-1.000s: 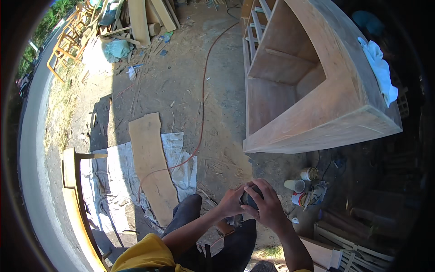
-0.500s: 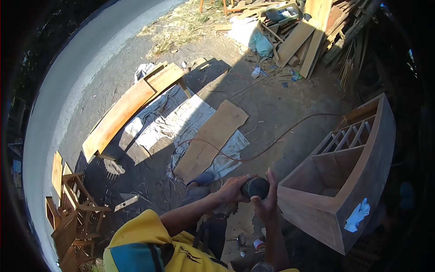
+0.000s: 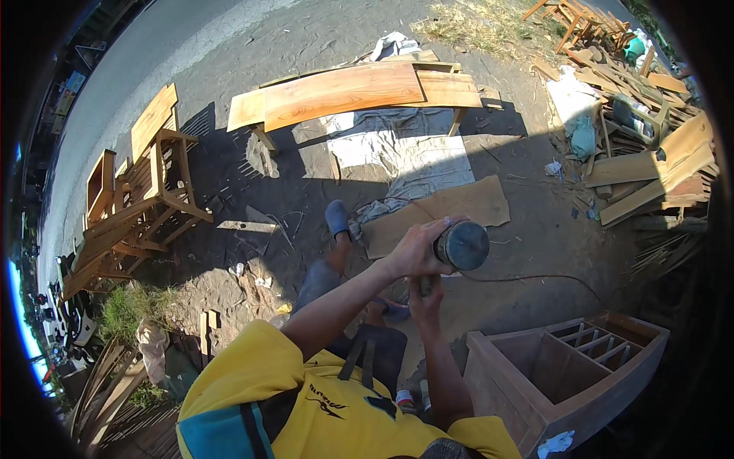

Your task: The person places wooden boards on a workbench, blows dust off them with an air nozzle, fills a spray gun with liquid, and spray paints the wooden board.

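My left hand (image 3: pixel 419 251) is closed round the side of a dark cylinder (image 3: pixel 468 245) with a flat, round face. Just below it, my right hand (image 3: pixel 426 298) is closed on a narrow, handle-like part under the cylinder; the fingers partly hide it. I cannot make out the cylinder's exact kind. Beneath my hands lies a flat wooden board (image 3: pixel 451 210), partly on a pale, stained cloth (image 3: pixel 397 157). To the right stands an unfinished wooden cabinet (image 3: pixel 501 382) with open compartments and thin slats.
Planks rest on a low bench (image 3: pixel 344 96) ahead. Wooden chairs (image 3: pixel 157 195) are stacked at the left. Scrap timber (image 3: pixel 650 164) is heaped at the far right. A thin reddish cord (image 3: pixel 535 277) crosses the ground near the cabinet. A crumpled pale cloth (image 3: pixel 556 444) lies against the cabinet.
The view has swung right, bringing the bench across the top. My right hand has moved from the cylinder's side to below it, and its fingers have closed. The cylinder's face is tilted more toward me.
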A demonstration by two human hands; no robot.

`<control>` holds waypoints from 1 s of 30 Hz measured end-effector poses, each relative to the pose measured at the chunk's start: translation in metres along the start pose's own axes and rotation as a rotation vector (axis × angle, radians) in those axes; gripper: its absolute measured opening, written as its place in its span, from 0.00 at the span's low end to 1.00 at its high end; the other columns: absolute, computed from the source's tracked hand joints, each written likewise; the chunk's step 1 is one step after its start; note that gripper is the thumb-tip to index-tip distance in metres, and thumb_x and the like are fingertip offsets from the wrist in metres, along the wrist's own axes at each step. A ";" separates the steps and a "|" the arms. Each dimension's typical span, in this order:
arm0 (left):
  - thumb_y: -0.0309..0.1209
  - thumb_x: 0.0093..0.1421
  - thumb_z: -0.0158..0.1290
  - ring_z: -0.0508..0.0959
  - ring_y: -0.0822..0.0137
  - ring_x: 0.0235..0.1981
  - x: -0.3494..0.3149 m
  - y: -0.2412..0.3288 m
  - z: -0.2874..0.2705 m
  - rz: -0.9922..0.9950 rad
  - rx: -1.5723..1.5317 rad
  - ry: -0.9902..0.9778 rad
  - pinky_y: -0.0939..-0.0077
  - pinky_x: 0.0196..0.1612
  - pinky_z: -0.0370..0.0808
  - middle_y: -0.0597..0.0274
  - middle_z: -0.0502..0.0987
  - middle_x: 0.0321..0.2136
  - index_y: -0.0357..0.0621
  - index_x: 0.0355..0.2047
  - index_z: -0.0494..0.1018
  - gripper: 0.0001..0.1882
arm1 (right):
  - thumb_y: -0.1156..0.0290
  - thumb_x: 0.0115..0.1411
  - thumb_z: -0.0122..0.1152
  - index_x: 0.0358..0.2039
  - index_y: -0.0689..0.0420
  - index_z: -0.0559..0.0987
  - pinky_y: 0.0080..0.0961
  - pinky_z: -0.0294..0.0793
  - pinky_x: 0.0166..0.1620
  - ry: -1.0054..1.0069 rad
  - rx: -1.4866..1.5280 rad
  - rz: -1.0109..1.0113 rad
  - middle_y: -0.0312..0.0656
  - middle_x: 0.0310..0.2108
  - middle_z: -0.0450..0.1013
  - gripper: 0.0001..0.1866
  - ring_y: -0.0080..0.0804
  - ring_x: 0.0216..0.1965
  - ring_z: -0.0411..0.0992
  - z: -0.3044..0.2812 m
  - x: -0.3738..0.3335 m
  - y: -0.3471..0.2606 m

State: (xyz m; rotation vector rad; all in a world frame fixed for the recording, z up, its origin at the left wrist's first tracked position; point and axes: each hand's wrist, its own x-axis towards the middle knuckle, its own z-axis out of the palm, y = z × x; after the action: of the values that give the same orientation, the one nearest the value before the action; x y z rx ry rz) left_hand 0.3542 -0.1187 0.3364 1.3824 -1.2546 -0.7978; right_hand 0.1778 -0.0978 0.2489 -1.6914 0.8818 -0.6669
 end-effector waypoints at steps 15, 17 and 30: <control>0.37 0.42 0.75 0.80 0.45 0.56 0.049 -0.135 -0.251 -0.084 -0.055 -0.029 0.55 0.59 0.79 0.46 0.79 0.57 0.48 0.70 0.63 0.54 | 0.68 0.64 0.69 0.50 0.68 0.78 0.39 0.76 0.41 0.119 -0.058 -0.033 0.51 0.36 0.82 0.19 0.46 0.41 0.83 0.252 0.152 -0.012; 0.36 0.43 0.75 0.80 0.45 0.57 0.054 -0.150 -0.268 -0.062 -0.076 -0.062 0.56 0.59 0.78 0.46 0.78 0.58 0.48 0.71 0.62 0.54 | 0.71 0.64 0.68 0.49 0.67 0.78 0.39 0.77 0.40 0.076 -0.078 -0.067 0.53 0.36 0.81 0.17 0.50 0.41 0.83 0.265 0.160 -0.004; 0.45 0.61 0.67 0.62 0.39 0.72 -0.179 -0.258 -0.322 -0.795 0.515 0.017 0.49 0.71 0.64 0.34 0.61 0.69 0.41 0.74 0.53 0.49 | 0.64 0.68 0.68 0.37 0.59 0.81 0.34 0.74 0.29 0.233 -0.136 -0.018 0.45 0.22 0.77 0.11 0.36 0.25 0.80 0.241 0.265 0.095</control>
State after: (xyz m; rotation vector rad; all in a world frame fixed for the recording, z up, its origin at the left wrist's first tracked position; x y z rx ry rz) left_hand 0.6821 0.1087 0.1295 2.3709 -0.9049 -1.0166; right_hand 0.4971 -0.1990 0.0911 -1.7674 1.0969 -0.8447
